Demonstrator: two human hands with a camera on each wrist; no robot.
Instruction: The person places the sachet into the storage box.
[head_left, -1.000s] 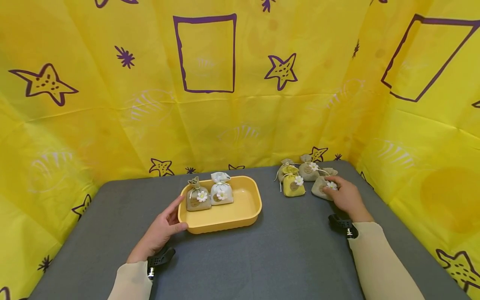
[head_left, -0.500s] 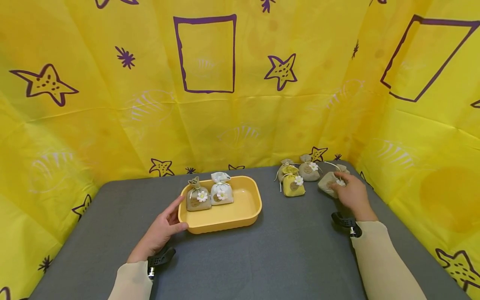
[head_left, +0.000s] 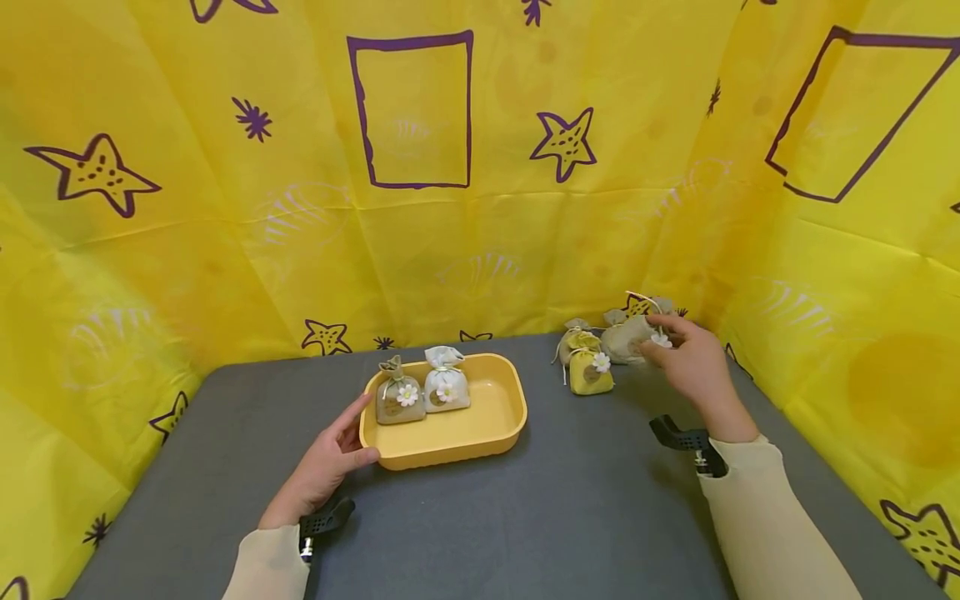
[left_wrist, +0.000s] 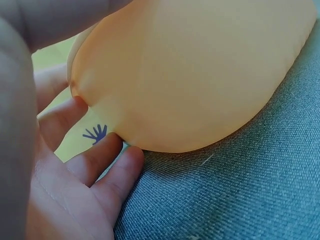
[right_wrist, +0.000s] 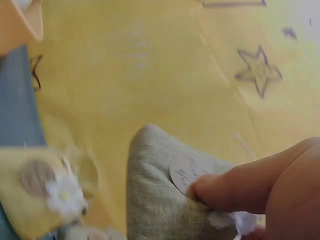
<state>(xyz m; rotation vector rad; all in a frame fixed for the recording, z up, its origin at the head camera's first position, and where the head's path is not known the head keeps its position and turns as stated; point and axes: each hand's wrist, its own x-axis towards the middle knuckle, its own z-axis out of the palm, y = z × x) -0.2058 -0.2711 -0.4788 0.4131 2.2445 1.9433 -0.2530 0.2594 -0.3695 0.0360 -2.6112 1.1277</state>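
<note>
My right hand [head_left: 697, 367] pinches a greyish-beige drawstring sachet [head_left: 636, 335] with a white flower, thumb by its round label [right_wrist: 184, 172] in the right wrist view. The held sachet is tilted and raised, overlapping another beige sachet [head_left: 615, 317] behind it. My left hand [head_left: 322, 462] holds the left end of a yellow-orange tray [head_left: 450, 455], thumb at the front and fingers along the side. Inside the tray's left part stand a brown sachet [head_left: 400, 407] and a white sachet [head_left: 447, 392], each with a flower.
Left of the held sachet, a yellow sachet [head_left: 588, 377] stands in front of a beige-brown sachet [head_left: 564, 346]. Everything rests on a grey cloth-covered table [head_left: 480, 533]. A yellow curtain [head_left: 300, 250] with purple drawings closes off the back and sides.
My right hand has lifted the beige sachet, first shifting it right, then up and back left toward the other sachets. My left hand and the tray have stayed in place.
</note>
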